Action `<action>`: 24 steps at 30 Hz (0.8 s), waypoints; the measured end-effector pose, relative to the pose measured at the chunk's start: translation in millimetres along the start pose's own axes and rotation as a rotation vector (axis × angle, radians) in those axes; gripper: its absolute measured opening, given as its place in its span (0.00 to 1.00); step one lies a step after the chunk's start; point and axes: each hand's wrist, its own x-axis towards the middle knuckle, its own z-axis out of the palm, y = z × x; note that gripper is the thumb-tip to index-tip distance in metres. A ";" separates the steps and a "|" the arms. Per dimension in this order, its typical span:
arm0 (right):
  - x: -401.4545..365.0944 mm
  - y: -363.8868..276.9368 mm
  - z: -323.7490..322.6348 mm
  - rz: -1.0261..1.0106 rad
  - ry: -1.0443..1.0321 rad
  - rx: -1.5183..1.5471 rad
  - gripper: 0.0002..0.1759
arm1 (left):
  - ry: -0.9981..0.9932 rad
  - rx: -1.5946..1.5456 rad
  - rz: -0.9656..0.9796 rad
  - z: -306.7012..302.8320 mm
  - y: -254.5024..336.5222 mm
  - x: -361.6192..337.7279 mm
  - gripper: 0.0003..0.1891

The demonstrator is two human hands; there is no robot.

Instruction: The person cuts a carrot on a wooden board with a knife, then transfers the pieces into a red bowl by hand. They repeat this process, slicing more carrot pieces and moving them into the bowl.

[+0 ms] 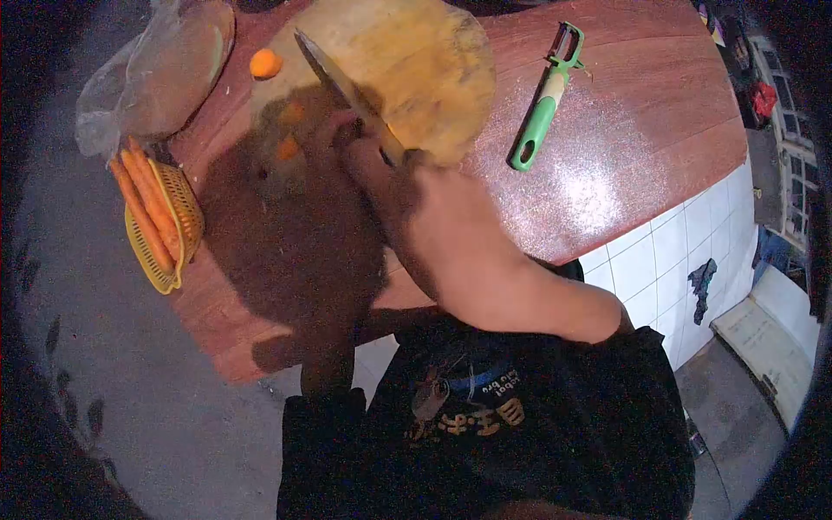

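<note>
My right hand [438,204] is closed round the handle of a knife [336,80], whose blade points away to the upper left above the round wooden chopping board [433,74]. My left forearm [328,371] reaches up into deep shadow, where the left hand and its fingers cannot be made out. Near the board's left edge sits an orange carrot piece [265,63]. Two more carrot pieces, one farther [293,113] and one nearer [287,148], lie in the shadow left of the blade.
A green-handled peeler [542,113] lies right of the board on the reddish wooden table [641,113]. At the table's left edge, a yellow plastic basket [189,208] holds several long carrots [147,204]. Behind it is a clear plastic bag [143,82]. White tiles [650,256] face the table's right side.
</note>
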 end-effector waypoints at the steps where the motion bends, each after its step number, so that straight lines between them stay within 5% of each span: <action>1: 2.5 1.4 2.6 -0.014 0.016 0.011 0.25 | 0.001 -0.001 -0.001 -0.8 -0.1 0.8 0.18; 24: 1.3 5.8 1.0 -0.138 0.204 0.185 0.22 | 0.004 0.000 0.014 -0.7 -0.7 4.2 0.18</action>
